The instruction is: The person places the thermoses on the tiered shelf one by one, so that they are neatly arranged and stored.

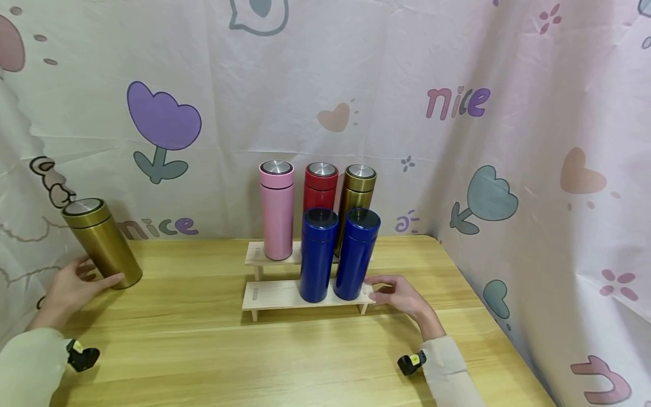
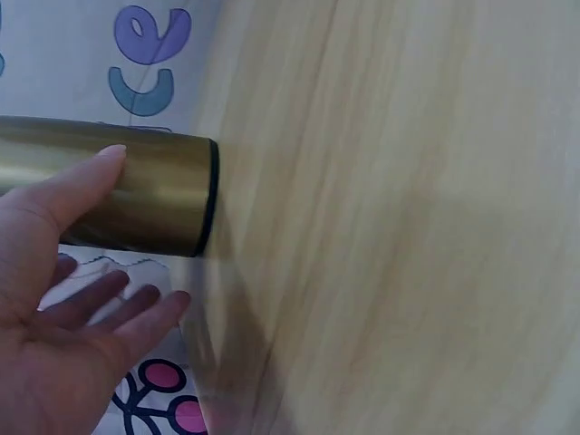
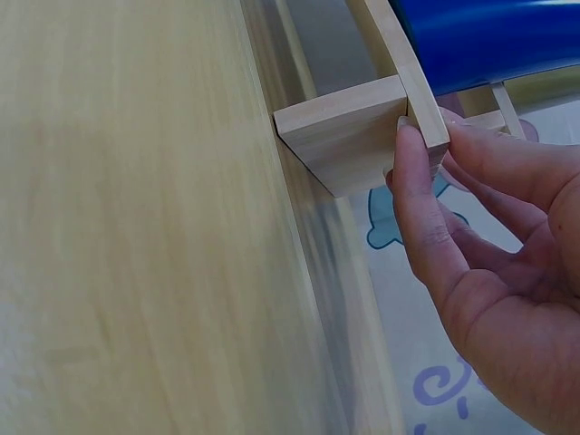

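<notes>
At the left of the head view a gold thermos [image 1: 109, 251] with a steel-topped lid stands on the table. My left hand [image 1: 71, 289] is beside it. In the left wrist view the thumb [image 2: 86, 186] lies along the thermos's side, while the other fingers are loosely extended and apart from it. My right hand [image 1: 404, 295] pinches the right end of the lower step of a pale wooden two-step rack [image 1: 277, 291] between thumb and fingers. Two blue thermoses [image 1: 319, 260] stand on that lower step, close to the right hand.
On the rack's upper step are a pink thermos [image 1: 277, 223], a red thermos [image 1: 320, 189] and another gold thermos [image 1: 356, 195], the latter two partly hidden by the blue ones. A printed curtain [image 1: 229, 113] hangs around the wooden table [image 1: 203, 350].
</notes>
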`<state>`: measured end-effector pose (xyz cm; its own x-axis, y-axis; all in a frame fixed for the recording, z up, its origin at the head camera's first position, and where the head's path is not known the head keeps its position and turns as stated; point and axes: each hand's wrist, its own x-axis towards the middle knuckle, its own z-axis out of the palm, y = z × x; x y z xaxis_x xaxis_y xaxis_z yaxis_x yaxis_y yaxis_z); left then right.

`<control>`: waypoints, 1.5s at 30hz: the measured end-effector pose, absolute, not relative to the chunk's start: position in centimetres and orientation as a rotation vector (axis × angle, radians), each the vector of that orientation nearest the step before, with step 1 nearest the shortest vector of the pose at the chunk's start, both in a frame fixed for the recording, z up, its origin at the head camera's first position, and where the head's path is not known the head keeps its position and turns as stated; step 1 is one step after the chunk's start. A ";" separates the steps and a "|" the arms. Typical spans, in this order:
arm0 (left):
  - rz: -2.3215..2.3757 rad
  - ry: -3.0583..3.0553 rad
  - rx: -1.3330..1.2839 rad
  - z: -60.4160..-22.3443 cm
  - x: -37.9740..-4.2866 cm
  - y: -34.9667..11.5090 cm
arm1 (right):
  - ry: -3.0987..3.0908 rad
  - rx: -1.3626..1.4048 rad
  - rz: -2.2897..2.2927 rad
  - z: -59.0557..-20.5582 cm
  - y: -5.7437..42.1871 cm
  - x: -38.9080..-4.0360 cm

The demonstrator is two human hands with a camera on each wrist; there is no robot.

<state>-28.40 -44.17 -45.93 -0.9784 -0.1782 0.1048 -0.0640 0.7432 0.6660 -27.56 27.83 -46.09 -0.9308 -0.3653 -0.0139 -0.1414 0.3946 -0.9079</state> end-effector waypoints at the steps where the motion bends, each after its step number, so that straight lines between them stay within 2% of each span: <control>1: -1.048 -2.775 0.194 -46.0 -28.5 -44.2 | 2.439 -0.451 -1.557 -46.1 27.8 -27.6; 17: -1.097 -2.747 0.176 -46.5 -29.6 -43.5 | 2.411 -0.461 -1.595 -45.9 27.6 -27.4; 45: -1.052 -2.724 0.274 -45.6 -28.4 -43.0 | 2.398 -0.469 -1.592 -45.9 27.7 -27.3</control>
